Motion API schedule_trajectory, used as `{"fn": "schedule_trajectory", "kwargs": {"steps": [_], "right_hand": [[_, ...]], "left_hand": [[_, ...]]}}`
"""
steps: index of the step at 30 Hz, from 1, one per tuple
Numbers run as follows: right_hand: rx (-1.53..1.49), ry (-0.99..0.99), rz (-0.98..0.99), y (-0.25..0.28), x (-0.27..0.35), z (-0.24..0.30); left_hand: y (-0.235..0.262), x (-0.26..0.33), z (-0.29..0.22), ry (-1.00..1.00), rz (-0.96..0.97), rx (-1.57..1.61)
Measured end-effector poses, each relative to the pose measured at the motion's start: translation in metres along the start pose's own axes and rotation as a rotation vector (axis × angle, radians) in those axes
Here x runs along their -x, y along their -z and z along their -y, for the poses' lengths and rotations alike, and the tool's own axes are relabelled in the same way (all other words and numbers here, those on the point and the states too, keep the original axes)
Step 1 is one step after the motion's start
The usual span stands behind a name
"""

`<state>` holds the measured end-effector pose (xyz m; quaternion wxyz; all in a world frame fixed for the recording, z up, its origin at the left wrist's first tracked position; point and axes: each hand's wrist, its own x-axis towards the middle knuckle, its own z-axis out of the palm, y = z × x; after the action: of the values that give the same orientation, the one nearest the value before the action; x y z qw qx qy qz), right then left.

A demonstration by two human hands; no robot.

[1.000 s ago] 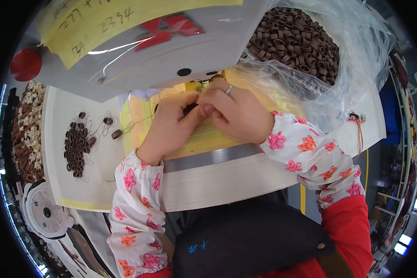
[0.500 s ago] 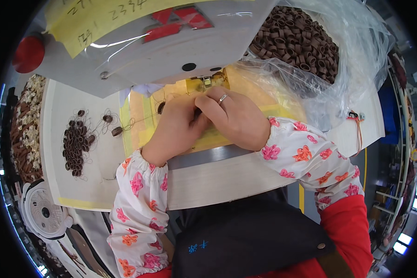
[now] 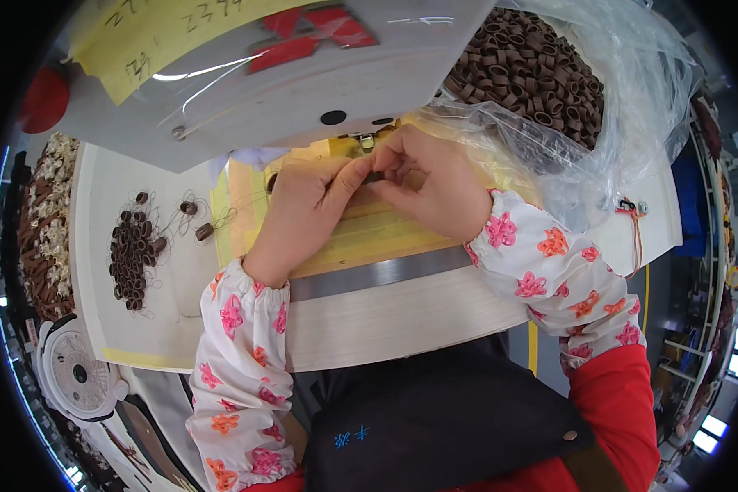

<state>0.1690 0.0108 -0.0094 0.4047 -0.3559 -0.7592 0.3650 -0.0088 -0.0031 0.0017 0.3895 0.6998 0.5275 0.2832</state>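
Observation:
My left hand (image 3: 299, 213) and my right hand (image 3: 443, 180) meet in front of the metal needle area (image 3: 367, 142) of a sewing machine (image 3: 246, 90). Pinched between their fingertips is a small dark brown loop (image 3: 374, 177), mostly covered by the fingers. Both hands are closed, the right with its fingers curled. Just behind my left hand another brown loop (image 3: 272, 182) shows, with thin thread running from it to the left. Farther left lie threaded brown loops (image 3: 135, 254) in a cluster, with a few single ones beside it.
A clear plastic bag (image 3: 631, 123) at the back right holds a large heap of brown loops (image 3: 533, 74). Yellow tape (image 3: 353, 256) covers the work plate, edged by a metal strip (image 3: 377, 277). A white fan (image 3: 78, 369) stands left, below brown strips (image 3: 49, 246).
My hands have drawn slightly apart at the fingertips, uncovering part of the brown loop between them. The right hand has shifted up and a little right.

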Motion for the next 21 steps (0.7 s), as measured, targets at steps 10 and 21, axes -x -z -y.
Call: {"fn": "schedule_trajectory", "kwargs": {"steps": [10,21], "right_hand": [[0.149,-0.138,-0.054,0.003,-0.012,-0.007],[0.255,-0.023,-0.182,0.003,-0.02,-0.014]], "left_hand": [[-0.01,-0.01,0.0,-0.038,-0.253,-0.103],[-0.011,-0.018,0.005,0.107,-0.271,-0.086]]}}
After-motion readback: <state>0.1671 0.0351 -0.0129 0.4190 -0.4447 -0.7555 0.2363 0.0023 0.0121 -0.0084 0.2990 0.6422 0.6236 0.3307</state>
